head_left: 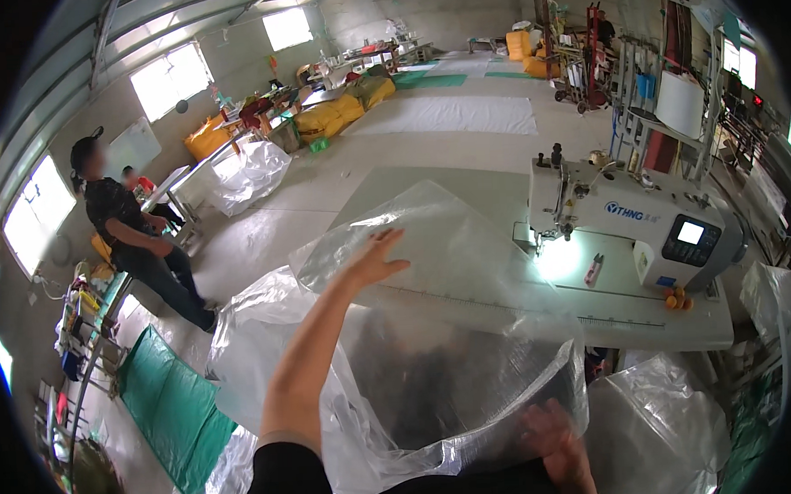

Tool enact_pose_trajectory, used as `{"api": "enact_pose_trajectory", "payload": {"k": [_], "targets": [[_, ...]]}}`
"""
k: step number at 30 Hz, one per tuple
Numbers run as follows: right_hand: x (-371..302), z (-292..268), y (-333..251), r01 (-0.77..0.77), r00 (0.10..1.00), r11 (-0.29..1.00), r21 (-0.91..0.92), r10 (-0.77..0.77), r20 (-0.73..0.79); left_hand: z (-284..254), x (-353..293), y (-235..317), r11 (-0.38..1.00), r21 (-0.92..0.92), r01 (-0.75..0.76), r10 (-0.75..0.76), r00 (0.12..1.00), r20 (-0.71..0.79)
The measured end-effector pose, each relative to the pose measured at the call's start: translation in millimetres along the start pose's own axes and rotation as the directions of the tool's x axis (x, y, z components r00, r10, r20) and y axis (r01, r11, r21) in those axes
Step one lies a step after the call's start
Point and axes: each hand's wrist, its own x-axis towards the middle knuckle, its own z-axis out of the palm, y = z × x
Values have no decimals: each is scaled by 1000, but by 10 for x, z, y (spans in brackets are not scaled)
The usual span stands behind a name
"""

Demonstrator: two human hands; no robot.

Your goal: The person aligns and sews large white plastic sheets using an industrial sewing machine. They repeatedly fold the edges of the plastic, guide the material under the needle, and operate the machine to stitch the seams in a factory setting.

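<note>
A large clear plastic sheet drapes over the sewing table and hangs down its near side in loose folds. My left hand reaches forward over the sheet, fingers apart, with nothing held. Lower right, my right hand is at the sheet's hanging part, its fingers spread; they look hazy, perhaps seen through the plastic. To the right, a white industrial sewing machine stands with its lamp lit at the needle. A small pair of thread snips lies on its bed, and small orange round pieces sit near the table's right edge.
A person stands at the left, with another seated behind. More bundled plastic hangs at lower right. A green tarp covers floor at lower left. A white thread cone stands on a rack behind the machine. Yellow sacks lie farther back.
</note>
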Motion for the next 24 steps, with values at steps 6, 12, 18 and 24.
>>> {"api": "enact_pose_trajectory", "payload": {"k": [6, 12, 18, 24], "targets": [[195, -679, -555, 101, 765, 981, -167, -184, -618, 655, -1030, -544, 932, 177, 316, -322, 947, 4], [285, -1771, -1054, 82, 516, 837, -541, -500, -695, 2294, -3478, -395, 529, -662, 531, -336, 847, 411], [516, -1230, -1249, -57, 542, 833, -551, -437, -718, 1133, -2044, -535, 651, -638, 411, -716, 613, -336], [405, -1713, -1315, -125, 494, 803, -583, -459, -739, 916, -1546, -855, 155, -972, 175, -720, 694, 11]]}}
